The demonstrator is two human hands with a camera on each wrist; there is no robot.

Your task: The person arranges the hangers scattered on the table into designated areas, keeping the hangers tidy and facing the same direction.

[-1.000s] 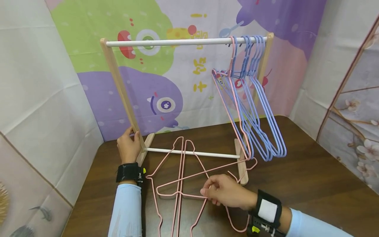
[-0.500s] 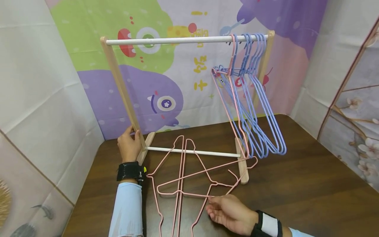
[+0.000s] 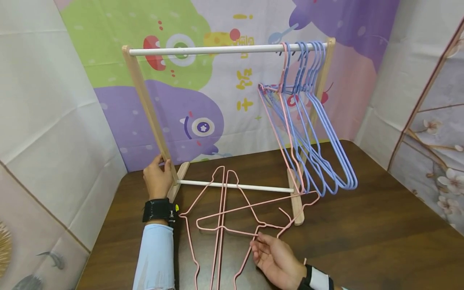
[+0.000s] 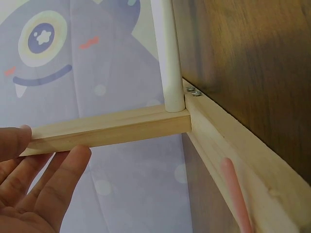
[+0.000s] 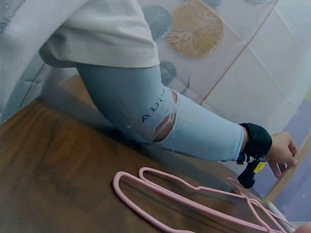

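Note:
My left hand (image 3: pixel 157 179) grips the lower part of the wooden rack's left upright (image 3: pixel 148 109); in the left wrist view its thumb and fingers (image 4: pixel 73 165) lie on either side of that wooden bar (image 4: pixel 116 128). Between the thumb and fingers of my right hand (image 3: pixel 277 259) is a pink clothes hanger (image 3: pixel 239 231), pinched by its wire and held over the other hangers. Most of its hook is hidden by the hand. Beneath it lie a pink hanger (image 3: pixel 188 241) on the left and another (image 3: pixel 247 193) on the right, their straight bars side by side.
Several blue hangers (image 3: pixel 333 137) and one pink hanger (image 3: pixel 286 117) hang at the right end of the rack's white top rail (image 3: pixel 203 50). A white lower rail (image 3: pixel 261 188) joins the rack's feet on the brown table (image 3: pixel 362 225). A printed cloth (image 3: pixel 232 137) stands behind.
My right hand has turned palm up, with its wrist lower. The held hanger has shifted slightly right, and its hook has swung behind the hand. The hung blue hangers sway; my left hand stays put.

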